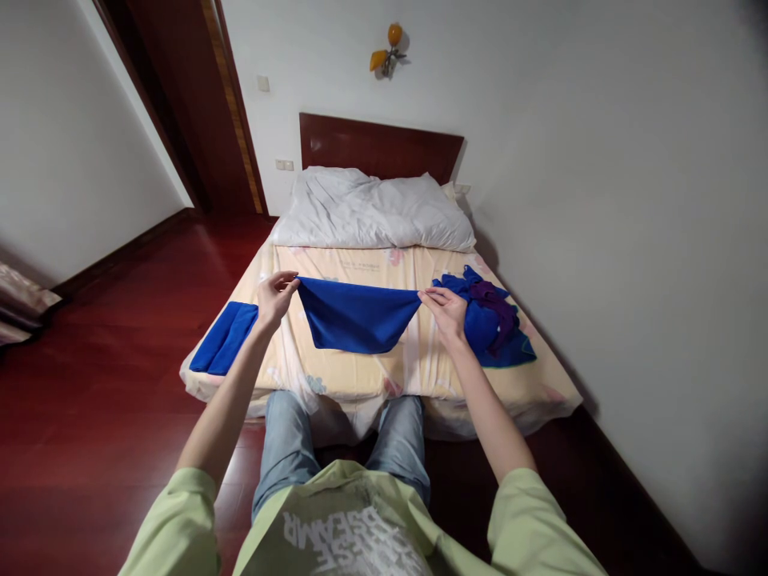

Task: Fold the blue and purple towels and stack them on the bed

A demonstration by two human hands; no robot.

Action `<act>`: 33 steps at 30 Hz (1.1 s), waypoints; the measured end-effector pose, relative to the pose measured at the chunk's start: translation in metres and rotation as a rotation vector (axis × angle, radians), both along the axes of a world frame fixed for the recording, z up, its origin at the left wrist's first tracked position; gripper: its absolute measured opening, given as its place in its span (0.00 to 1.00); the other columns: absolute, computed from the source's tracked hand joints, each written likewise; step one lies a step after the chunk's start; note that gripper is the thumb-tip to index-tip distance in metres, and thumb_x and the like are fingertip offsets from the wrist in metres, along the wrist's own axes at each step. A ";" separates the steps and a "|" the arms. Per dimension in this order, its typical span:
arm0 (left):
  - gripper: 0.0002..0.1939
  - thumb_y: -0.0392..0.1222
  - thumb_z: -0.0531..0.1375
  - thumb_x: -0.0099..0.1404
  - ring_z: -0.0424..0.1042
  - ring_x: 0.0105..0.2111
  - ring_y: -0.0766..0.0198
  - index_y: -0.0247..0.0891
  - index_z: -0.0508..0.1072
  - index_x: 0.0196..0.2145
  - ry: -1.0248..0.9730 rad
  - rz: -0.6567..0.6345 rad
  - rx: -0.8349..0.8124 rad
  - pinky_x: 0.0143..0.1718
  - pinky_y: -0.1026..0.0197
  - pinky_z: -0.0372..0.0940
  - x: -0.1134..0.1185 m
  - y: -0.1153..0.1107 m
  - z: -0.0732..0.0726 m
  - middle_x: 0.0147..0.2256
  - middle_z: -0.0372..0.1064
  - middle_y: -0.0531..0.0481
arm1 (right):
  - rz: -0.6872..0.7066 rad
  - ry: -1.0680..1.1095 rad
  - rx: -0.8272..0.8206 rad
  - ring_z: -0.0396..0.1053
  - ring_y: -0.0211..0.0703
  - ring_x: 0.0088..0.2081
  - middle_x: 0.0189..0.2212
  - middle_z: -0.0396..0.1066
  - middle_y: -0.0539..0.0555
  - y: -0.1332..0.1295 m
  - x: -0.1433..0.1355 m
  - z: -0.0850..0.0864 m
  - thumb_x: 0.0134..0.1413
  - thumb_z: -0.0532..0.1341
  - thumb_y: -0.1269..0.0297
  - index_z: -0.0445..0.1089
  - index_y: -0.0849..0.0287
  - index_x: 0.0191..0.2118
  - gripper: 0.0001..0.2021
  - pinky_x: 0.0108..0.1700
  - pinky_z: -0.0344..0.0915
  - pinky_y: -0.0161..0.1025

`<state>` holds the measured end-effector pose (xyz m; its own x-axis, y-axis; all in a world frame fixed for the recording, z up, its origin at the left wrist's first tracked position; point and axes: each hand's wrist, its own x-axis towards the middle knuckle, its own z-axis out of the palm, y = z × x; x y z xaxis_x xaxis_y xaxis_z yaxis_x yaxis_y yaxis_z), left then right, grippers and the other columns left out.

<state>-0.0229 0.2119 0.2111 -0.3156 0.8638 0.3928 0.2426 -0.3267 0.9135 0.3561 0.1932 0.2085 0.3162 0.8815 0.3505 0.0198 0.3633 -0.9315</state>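
A blue cloth hangs stretched between my two hands, over the middle of the bed. Its top left corner is pinched by my left hand, and its top right corner by my right hand. The top edge is almost straight while the lower part droops toward the sheet. On the left side of the bed lie folded blue cloths, near my left forearm. Just beyond my right hand sits a crumpled heap of blue cloths with a purple cloth on it.
I am at the foot of a bed with a patterned cream sheet. White bedding lies against the dark red headboard. A white wall runs close along the right. Red flooring and a dark door are on the left.
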 end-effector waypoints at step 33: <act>0.31 0.56 0.77 0.40 0.79 0.32 0.54 0.29 0.78 0.35 -0.141 -0.373 -0.336 0.47 0.46 0.75 0.010 0.022 -0.003 0.31 0.77 0.42 | 0.099 0.091 -0.402 0.73 0.36 0.24 0.23 0.76 0.51 0.033 0.021 -0.018 0.24 0.80 0.53 0.75 0.61 0.30 0.25 0.27 0.68 0.31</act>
<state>-0.0132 0.2339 0.2082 0.0076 0.9987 0.0500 0.0326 -0.0502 0.9982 0.3773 0.2265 0.1904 0.2371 0.9701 -0.0528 -0.0859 -0.0332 -0.9958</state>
